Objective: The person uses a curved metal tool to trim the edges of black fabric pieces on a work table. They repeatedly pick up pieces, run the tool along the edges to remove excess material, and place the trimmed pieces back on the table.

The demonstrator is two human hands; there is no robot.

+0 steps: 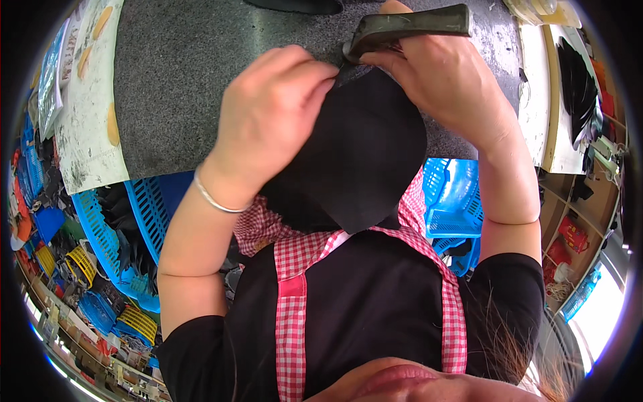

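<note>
A black sheet piece (368, 141), perhaps leather or fabric, hangs over the near edge of a speckled dark grey slab (181, 87) and down across my front. My left hand (271, 110) pinches its far edge between thumb and fingers. My right hand (445, 80) is wrapped round a hammer (415, 25), whose dark metal head lies crosswise above that hand. One end of the head comes down close to my left fingertips at the piece's edge; whether it touches cannot be made out. Most of the hammer's handle is hidden by my right hand.
Another black piece (298, 5) lies at the slab's far edge. Blue plastic baskets (144, 208) stand below on the left, with a blue crate (455, 194) below right. Black cut pieces (577, 94) are stacked at the right. A white stained board (84, 151) borders the slab.
</note>
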